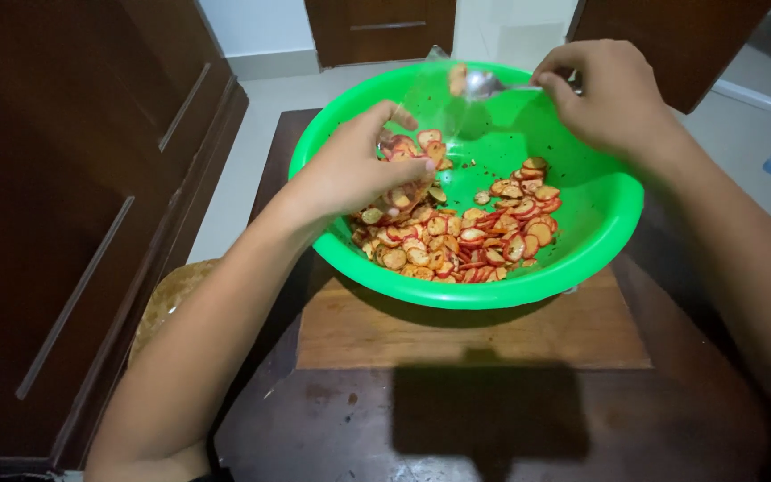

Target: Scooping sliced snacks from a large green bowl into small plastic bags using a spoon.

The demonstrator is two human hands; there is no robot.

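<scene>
Your left hand (359,170) pinches a clear bag (426,107) open over the green bowl (600,232), so your right hand (609,94), gripping a spoon (484,85), drops chips (466,236) in.

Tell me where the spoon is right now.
In the head view, the metal spoon is in the right hand, held over the far rim of the green bowl, at the clear bag.

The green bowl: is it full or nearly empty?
Partly filled: red-orange chips cover only the green bowl's bottom, its walls bare above them.
</scene>
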